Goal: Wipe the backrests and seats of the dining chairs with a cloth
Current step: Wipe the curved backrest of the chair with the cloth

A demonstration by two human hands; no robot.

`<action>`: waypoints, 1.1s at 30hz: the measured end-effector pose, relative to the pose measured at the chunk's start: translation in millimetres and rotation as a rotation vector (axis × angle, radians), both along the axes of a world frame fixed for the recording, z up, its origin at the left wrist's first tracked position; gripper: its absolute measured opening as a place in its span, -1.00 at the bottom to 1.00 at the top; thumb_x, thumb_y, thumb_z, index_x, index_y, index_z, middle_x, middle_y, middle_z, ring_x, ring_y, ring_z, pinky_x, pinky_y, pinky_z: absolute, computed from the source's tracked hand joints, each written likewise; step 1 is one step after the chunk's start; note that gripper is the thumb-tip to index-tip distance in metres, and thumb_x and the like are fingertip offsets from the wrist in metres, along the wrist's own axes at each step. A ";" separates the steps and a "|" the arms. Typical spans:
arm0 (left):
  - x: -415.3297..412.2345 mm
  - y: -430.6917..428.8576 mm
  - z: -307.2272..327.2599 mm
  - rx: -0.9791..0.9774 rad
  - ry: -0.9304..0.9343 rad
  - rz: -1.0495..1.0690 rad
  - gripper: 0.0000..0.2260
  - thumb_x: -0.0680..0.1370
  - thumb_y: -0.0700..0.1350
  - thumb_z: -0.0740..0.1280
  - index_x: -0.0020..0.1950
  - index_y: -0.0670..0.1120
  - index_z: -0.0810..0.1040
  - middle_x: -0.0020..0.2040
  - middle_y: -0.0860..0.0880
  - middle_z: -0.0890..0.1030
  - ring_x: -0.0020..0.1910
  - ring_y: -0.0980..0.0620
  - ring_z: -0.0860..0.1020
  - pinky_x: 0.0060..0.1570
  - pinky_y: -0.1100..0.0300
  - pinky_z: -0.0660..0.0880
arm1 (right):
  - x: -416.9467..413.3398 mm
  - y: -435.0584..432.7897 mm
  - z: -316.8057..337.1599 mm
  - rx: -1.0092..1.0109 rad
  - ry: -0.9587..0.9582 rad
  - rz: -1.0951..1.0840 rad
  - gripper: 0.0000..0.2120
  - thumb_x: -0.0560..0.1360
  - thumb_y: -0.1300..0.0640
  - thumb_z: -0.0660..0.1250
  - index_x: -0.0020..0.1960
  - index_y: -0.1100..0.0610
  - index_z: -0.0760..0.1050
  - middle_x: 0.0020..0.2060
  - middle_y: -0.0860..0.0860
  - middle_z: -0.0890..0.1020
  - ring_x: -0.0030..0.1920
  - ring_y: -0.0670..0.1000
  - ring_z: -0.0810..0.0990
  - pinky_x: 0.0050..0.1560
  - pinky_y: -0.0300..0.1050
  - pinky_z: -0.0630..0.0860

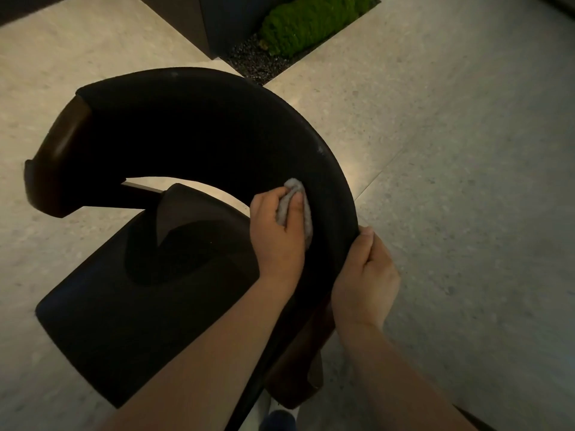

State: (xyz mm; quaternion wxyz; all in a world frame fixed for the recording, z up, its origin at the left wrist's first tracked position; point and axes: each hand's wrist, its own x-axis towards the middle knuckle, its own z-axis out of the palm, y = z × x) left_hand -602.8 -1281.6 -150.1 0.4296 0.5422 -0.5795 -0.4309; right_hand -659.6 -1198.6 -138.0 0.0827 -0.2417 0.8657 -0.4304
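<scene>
A dark dining chair fills the middle of the head view, with a curved black backrest (217, 119) arching over its black seat (140, 321). My left hand (278, 237) grips a bunched grey cloth (297, 206) and presses it against the inner face of the backrest on its right side. My right hand (365, 281) holds the outer edge of the backrest just to the right of the cloth, thumb on the rim and fingers wrapped behind it.
Pale speckled stone floor (466, 181) surrounds the chair. A floor recess with green moss (311, 23) and dark gravel (255, 60) lies beyond the backrest, beside a dark block (199, 20). The chair's brown wooden armrest end (59, 150) juts out at left.
</scene>
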 end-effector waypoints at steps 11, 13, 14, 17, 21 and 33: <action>14.4 5.3 -22.3 -0.100 -0.076 -0.103 -0.82 0.60 -0.14 0.28 0.20 -0.08 0.52 0.12 0.04 0.44 0.05 0.18 0.48 0.04 0.47 0.39 | -0.1 -0.5 1.7 -0.050 -0.007 0.014 -0.42 0.56 -0.17 -0.11 -0.08 0.12 0.60 -0.38 -0.11 0.50 -0.36 -0.16 0.47 -0.38 -0.42 0.33; 18.1 6.0 -34.0 -0.074 -0.080 -0.088 -0.84 0.59 -0.16 0.29 0.16 -0.06 0.54 0.09 0.04 0.46 0.04 0.23 0.48 0.03 0.51 0.37 | 0.0 -0.3 2.3 -0.048 -0.003 0.011 -0.42 0.56 -0.17 -0.11 -0.07 0.13 0.60 -0.37 -0.10 0.51 -0.36 -0.18 0.47 -0.37 -0.44 0.33; 21.3 6.8 -41.2 -0.037 -0.090 -0.081 -0.84 0.59 -0.16 0.29 0.16 -0.05 0.54 0.09 0.04 0.46 0.04 0.26 0.47 0.02 0.53 0.36 | 0.4 -0.5 2.8 -0.051 -0.002 0.007 -0.43 0.56 -0.16 -0.10 -0.07 0.13 0.60 -0.37 -0.10 0.51 -0.35 -0.19 0.47 -0.35 -0.46 0.33; 36.1 7.8 -62.0 0.170 -0.154 -0.069 -0.80 0.59 -0.13 0.30 0.21 -0.02 0.53 0.15 0.07 0.46 0.05 0.39 0.43 -0.04 0.59 0.35 | 0.1 -0.8 3.6 -0.045 0.006 0.006 -0.43 0.56 -0.14 -0.09 -0.06 0.15 0.61 -0.36 -0.12 0.49 -0.38 -0.21 0.43 -0.32 -0.49 0.33; 43.3 1.0 -58.5 0.101 -0.132 -0.023 -0.86 0.59 -0.13 0.31 0.10 0.07 0.52 0.04 0.15 0.45 0.01 0.33 0.46 -0.07 0.59 0.34 | 0.5 -0.8 3.4 -0.043 0.006 0.007 -0.45 0.58 -0.10 -0.08 -0.04 0.16 0.61 -0.34 -0.09 0.51 -0.38 -0.21 0.41 -0.32 -0.46 0.34; 22.6 -5.1 -66.3 0.139 -0.224 0.023 -0.71 0.62 -0.11 0.23 0.35 -0.07 0.42 0.22 0.01 0.44 0.13 0.13 0.46 -0.04 0.48 0.33 | 1.3 -0.4 4.5 -0.043 -0.003 -0.016 -0.54 0.61 -0.04 -0.02 -0.05 0.14 0.61 -0.39 -0.13 0.47 -0.40 -0.22 0.43 -0.31 -0.50 0.35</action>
